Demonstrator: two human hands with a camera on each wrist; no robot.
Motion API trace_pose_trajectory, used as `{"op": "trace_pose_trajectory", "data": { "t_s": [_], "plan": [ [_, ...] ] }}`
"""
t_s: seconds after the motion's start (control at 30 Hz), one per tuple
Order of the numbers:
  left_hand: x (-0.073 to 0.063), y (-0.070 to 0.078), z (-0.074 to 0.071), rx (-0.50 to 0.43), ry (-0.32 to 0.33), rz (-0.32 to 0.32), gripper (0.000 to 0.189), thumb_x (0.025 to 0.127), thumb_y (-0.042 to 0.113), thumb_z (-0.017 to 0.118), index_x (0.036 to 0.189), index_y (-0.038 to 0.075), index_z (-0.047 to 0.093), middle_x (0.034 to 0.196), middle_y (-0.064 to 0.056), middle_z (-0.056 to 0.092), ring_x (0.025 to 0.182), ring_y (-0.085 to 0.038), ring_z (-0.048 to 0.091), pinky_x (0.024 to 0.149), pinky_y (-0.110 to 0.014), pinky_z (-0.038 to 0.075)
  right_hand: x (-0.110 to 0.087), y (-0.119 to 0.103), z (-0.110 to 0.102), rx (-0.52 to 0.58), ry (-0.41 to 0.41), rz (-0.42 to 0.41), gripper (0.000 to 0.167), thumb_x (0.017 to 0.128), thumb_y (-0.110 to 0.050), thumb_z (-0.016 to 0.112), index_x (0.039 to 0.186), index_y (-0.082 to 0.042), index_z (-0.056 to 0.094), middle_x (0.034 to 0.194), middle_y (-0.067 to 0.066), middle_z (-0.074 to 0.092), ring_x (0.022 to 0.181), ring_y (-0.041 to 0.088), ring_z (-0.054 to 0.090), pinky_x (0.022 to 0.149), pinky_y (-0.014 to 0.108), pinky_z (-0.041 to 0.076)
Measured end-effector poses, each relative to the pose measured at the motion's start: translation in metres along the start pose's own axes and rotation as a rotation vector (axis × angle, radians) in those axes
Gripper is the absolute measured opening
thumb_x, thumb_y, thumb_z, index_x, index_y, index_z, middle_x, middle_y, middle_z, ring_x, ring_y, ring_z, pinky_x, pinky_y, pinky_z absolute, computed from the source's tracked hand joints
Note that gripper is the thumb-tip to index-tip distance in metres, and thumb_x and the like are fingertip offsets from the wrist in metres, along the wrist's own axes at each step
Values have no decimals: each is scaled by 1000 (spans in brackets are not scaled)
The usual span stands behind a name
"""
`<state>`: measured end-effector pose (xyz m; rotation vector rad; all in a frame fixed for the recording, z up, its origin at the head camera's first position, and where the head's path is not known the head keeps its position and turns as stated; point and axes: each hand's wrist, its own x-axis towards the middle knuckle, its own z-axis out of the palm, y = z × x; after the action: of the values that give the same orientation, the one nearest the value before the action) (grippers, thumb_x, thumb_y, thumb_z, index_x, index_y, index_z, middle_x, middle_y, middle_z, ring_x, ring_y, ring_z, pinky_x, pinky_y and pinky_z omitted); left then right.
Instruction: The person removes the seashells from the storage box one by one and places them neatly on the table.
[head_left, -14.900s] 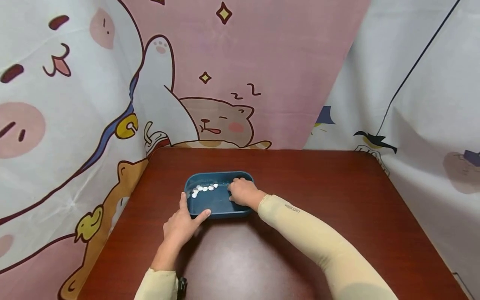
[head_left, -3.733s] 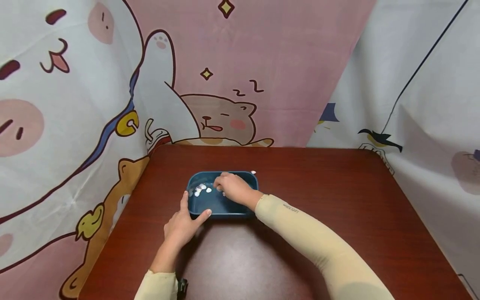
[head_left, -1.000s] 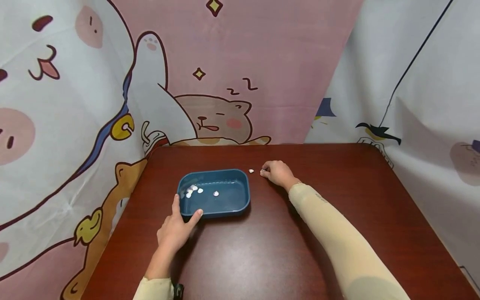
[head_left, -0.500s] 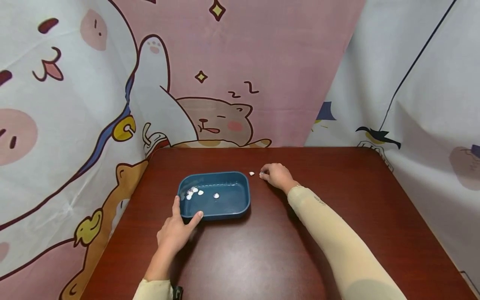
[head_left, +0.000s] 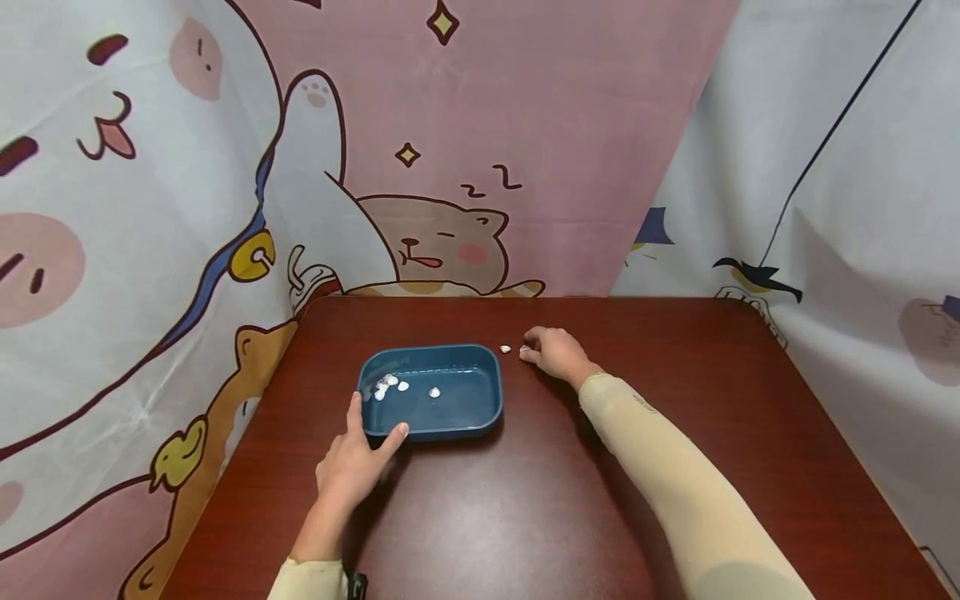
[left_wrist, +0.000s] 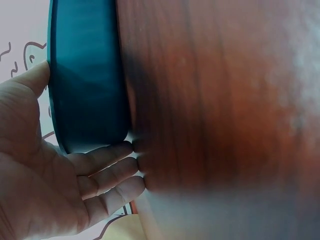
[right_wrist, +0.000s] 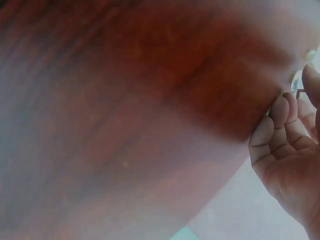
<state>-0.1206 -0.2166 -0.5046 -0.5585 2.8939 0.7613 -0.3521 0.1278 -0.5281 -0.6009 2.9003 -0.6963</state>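
Observation:
A blue rectangular tray [head_left: 450,432] stands on the table, with several small white shells [head_left: 387,385] clustered at its left end and one shell [head_left: 434,392] lying apart near its middle. My left hand [head_left: 352,467] spans the tray's near left corner. Its thumb rests on the rim and the straight fingers lie along the end wall, as the left wrist view shows. To the right of the tray, my right hand [head_left: 558,354] pinches a white shell [head_left: 524,352] low at the tabletop. A second loose shell [head_left: 505,349] lies just left of it.
The reddish-brown table [head_left: 645,467] extends to the right and in front of the tray. A printed cartoon cloth [head_left: 450,108] hangs behind the table and along both sides.
Earlier my right hand worked inside the tray; it has since come out to the right with a shell. Over the last second it has barely moved. My left hand stays on the tray.

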Motion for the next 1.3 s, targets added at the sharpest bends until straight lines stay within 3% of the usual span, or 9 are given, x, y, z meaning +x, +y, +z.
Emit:
{"op": "trace_pose_trajectory", "data": {
  "t_s": [0.17, 0.33, 0.47, 0.53, 0.63, 0.8, 1.1, 1.3],
  "plan": [
    [0, 0, 2, -4, -2, 0, 122, 89, 88, 55, 173, 15, 6, 140, -36, 61, 103, -40, 65, 74, -53, 51, -4, -18, -13, 46, 78, -19, 46, 104, -34, 72, 140, -7, 65, 109, 11, 78, 97, 27, 73, 90, 48, 59],
    [0, -1, 0, -5, 2, -5, 121, 90, 87, 55, 173, 15, 6, 141, -36, 61, 106, -42, 66, 78, -57, 52, -11, -78, -18, 64, 165, -185, 35, 104, -35, 72, 130, -12, 72, 106, 4, 77, 93, 20, 71, 87, 43, 59],
    [0, -2, -1, 6, -7, 0, 122, 89, 89, 53, 173, 14, 5, 143, -37, 60, 111, -45, 66, 84, -62, 53, -22, -124, -5, 41, 81, -389, 32, 104, -41, 71, 122, -14, 76, 110, 1, 77, 97, 16, 70, 90, 39, 59],
    [0, -1, -1, 8, -12, 6, 123, 88, 91, 52, 173, 14, 5, 143, -37, 60, 112, -45, 66, 85, -64, 53, -26, -137, 7, -8, -6, -470, 35, 104, -45, 69, 122, -16, 78, 113, -1, 78, 101, 13, 71, 93, 36, 60],
    [1, -1, 0, 10, -10, 16, 123, 89, 90, 51, 173, 14, 5, 141, -36, 61, 112, -44, 66, 86, -64, 53, -28, -147, 26, -81, -135, -529, 42, 105, -51, 66, 124, -17, 79, 118, -3, 80, 107, 12, 73, 98, 35, 59],
    [0, -3, -2, 9, 0, 21, 121, 90, 89, 51, 173, 15, 5, 140, -35, 63, 111, -43, 66, 84, -62, 54, -24, -152, 46, -109, -211, -491, 46, 104, -53, 65, 129, -17, 78, 121, -3, 81, 107, 11, 75, 99, 34, 60],
    [1, 3, -3, 0, -3, 41, 120, 91, 87, 52, 173, 13, 5, 142, -35, 61, 113, -45, 64, 83, -63, 54, -29, -152, 51, -193, -138, -450, 39, 105, -52, 65, 122, -21, 80, 113, -6, 81, 101, 11, 75, 94, 34, 60],
    [0, -3, -2, 6, -8, 27, 119, 92, 86, 51, 173, 12, 3, 145, -36, 58, 116, -46, 65, 83, -63, 54, -31, -158, 56, -218, -105, -421, 37, 104, -52, 66, 118, -21, 81, 109, -7, 82, 97, 11, 74, 91, 34, 60]
  ]
}}
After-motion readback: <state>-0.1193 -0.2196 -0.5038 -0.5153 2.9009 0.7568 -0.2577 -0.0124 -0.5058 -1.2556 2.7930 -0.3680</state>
